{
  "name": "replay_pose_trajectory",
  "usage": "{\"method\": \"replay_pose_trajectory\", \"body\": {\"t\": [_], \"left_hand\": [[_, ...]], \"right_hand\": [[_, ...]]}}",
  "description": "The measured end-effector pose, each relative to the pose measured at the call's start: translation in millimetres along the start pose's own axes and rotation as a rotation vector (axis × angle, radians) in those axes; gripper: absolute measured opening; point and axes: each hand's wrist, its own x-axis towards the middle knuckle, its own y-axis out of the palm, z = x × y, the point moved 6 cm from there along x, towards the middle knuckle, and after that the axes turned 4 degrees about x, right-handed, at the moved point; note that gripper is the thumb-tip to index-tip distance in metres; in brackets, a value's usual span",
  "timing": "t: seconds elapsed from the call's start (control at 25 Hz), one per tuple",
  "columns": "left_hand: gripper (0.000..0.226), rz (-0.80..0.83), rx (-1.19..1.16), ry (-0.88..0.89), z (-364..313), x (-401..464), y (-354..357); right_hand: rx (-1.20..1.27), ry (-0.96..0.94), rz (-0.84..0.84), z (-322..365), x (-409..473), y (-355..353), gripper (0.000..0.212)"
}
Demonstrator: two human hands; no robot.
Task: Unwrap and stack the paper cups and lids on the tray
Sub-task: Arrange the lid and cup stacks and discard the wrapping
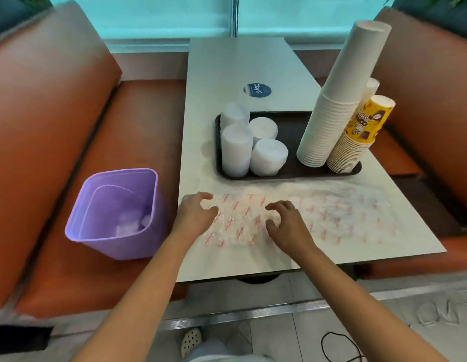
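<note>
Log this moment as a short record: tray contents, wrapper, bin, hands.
tray: dark, on the table
lids: four white stacks, tray's left side
white cups: tall stack, tray's right side, leaning
yellow cups: shorter stack beside the white cups
wrapper: clear plastic with red print, flat in front of tray
bin: purple, on the left seat
left hand: fingers curled over wrapper's left end
right hand: fingers curled over wrapper

Ahead: the tray (287, 173) is blocking my reach, lid stacks (269, 156) left, tall cup stacks (329, 121) right.
Between stacks: a gap is staying open.
Left: the purple bin (114, 212) is crowding the table (240, 64) edge.
</note>
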Motion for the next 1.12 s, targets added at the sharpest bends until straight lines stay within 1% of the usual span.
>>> {"method": "replay_pose_trajectory", "body": {"t": [0.08, 0.12, 0.16, 0.24, 0.36, 0.48, 0.56, 0.64, 0.76, 0.8, 0.88, 1.0, 1.04, 1.12], "left_hand": [[0.047, -0.065, 0.183, -0.057, 8, -12, 14], [0.054, -0.077, 0.227, -0.106, 12, -19, 20], [0.060, -0.089, 0.250, -0.154, 14, -26, 25], [0.067, -0.108, 0.281, -0.211, 15, -35, 31], [0.062, -0.196, 0.259, -0.218, 12, -46, 36], [0.046, -0.342, 0.216, -0.160, 7, -55, 31], [0.036, -0.408, 0.142, -0.077, 4, -59, 26], [0.030, -0.461, 0.056, 0.019, 0, -63, 17], [0.025, -0.541, 0.124, 0.106, -9, -64, 3], [0.024, -0.547, 0.130, 0.120, -12, -63, -1], [0.022, -0.541, 0.064, 0.154, -17, -63, -4], [0.021, -0.512, -0.162, 0.207, -27, -61, -10], [0.023, -0.511, -0.199, 0.214, -31, -59, -12], [0.027, -0.501, -0.168, 0.193, -34, -52, -15]], "right_hand": [[-0.272, 0.116, 0.022, -38, -10, -11, 0.048], [-0.353, 0.166, 0.052, -55, -15, -15, 0.055], [-0.386, 0.191, 0.083, -68, -19, -18, 0.060], [-0.395, 0.180, 0.138, -87, -24, -20, 0.066], [-0.439, 0.118, 0.189, -101, -32, -21, 0.067], [-0.452, 0.084, 0.185, -105, -37, -22, 0.066], [-0.444, 0.082, 0.178, -105, -37, -23, 0.065], [-0.422, 0.094, 0.176, -102, -34, -23, 0.065], [-0.380, 0.122, 0.150, -97, -32, -22, 0.063], [-0.375, 0.127, 0.143, -95, -32, -22, 0.060], [-0.377, 0.134, 0.126, -91, -33, -23, 0.052], [-0.388, 0.144, 0.086, -78, -30, -27, 0.039], [-0.374, 0.144, 0.064, -74, -27, -29, 0.035], [-0.335, 0.138, 0.008, -68, -24, -31, 0.029]]}}
